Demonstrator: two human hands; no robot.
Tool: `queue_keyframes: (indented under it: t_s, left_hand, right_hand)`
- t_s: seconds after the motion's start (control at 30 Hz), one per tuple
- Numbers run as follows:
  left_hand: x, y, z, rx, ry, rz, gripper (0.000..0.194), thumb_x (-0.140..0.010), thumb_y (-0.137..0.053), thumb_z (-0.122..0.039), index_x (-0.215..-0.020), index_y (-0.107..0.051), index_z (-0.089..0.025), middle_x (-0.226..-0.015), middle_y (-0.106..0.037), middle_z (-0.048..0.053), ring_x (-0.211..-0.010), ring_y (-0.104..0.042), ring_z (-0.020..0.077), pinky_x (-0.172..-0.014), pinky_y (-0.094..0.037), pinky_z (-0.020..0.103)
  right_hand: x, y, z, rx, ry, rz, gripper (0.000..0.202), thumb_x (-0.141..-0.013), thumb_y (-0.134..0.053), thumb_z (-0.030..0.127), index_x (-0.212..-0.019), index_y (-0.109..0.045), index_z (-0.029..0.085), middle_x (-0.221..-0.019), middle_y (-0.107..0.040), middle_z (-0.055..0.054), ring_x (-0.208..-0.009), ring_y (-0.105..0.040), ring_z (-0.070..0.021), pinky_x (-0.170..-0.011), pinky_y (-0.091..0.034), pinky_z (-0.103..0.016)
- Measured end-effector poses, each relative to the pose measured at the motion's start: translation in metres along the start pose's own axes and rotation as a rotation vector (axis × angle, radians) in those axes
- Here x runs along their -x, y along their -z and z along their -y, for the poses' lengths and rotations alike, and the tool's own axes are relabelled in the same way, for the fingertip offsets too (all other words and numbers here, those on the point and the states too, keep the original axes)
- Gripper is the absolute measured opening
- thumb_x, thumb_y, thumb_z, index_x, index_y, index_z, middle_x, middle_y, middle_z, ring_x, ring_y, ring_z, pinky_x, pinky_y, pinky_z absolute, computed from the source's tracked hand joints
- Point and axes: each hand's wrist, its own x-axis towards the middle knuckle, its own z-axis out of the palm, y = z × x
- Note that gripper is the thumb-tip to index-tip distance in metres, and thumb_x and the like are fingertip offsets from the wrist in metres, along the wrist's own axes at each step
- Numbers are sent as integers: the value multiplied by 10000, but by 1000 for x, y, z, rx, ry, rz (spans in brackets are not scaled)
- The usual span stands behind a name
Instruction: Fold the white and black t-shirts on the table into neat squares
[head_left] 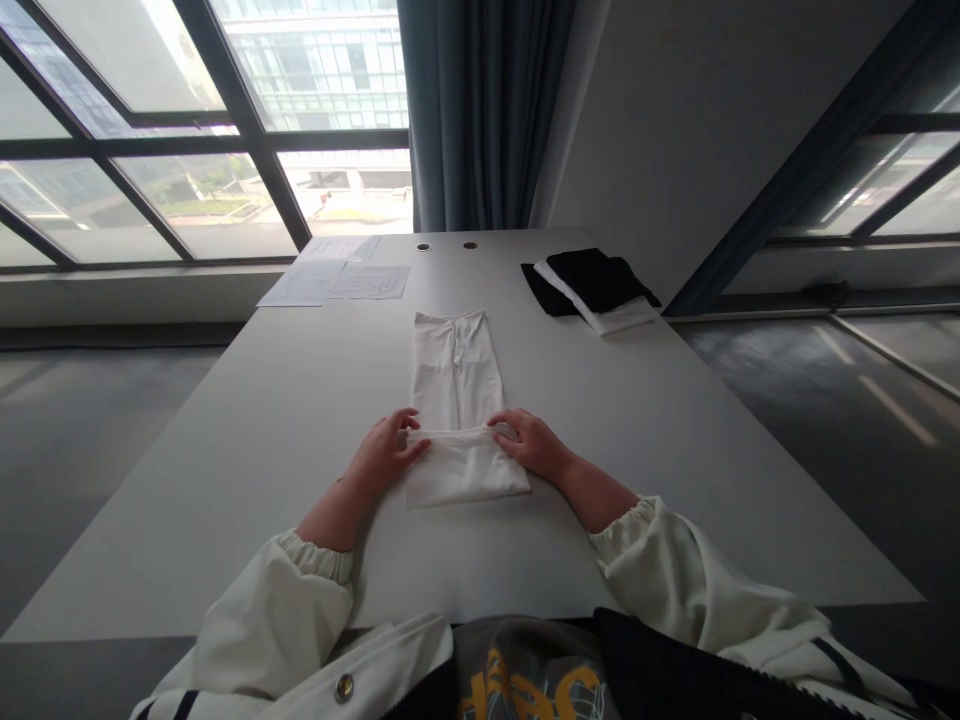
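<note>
Both hands are working at one white garment (459, 400), which is lying on the table between them. The left hand (381, 455) is pinching one end of a folded-up edge, thumb on the near side and fingers reaching past it; the right hand (538, 447) is gripping the other end in much the same way. Toward the wearer, the doubled part is lying fairly smooth — a band with a few soft creases. So one turn across the cloth is looking made, though the fingers aren't letting go of it. Just beyond the hands, the upper length is stretching away in a single run, a drawstring showing near its waist; that part, I'm judging, is what's left to bring in.

Farther out past the right hand, a black folded cloth (592, 280) is resting on a white folded cloth (611, 318), with more black showing beneath — those are looking finished. Well beyond the left hand, some papers (367, 281) are lying flat on the table (300, 400), touching nothing of the garment.
</note>
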Motion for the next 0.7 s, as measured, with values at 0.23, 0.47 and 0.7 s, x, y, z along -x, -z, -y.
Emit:
queue_keyframes:
  t_s: [0.23, 0.47, 0.7]
  left_hand:
    - [-2, 0, -35, -382, -180, 103, 427, -938, -687, -470, -1310, -667, -260, -1114, -798, 79, -1140, -692, 308, -1089, -424, 513]
    - [-9, -5, -72, -671, -108, 102, 445, -952, -661, -561, -1256, -699, -238, -1094, -787, 128, -990, -743, 325, -1003, -443, 498]
    - [-9, -3, -53, -512, -210, 207, 330, -911, -729, -509, -1124, -736, -257, -921, -798, 107, -946, -751, 334, -961, -481, 468]
  right_hand:
    - [0, 0, 6, -85, 21, 14, 172, -900, -670, 240, -1023, -785, 205, -861, -761, -16, -645, -605, -139, -652, -492, -261]
    - [-2, 0, 7, -165, 160, 78, 158, -918, -685, 248, -977, -830, 227, -972, -828, -60, -899, -769, -208, -856, -590, -317]
    - [3, 4, 13, -393, 54, 163, 213, -955, -699, 358, -1033, -851, 230, -1057, -833, -69, -985, -781, -229, -893, -616, -353]
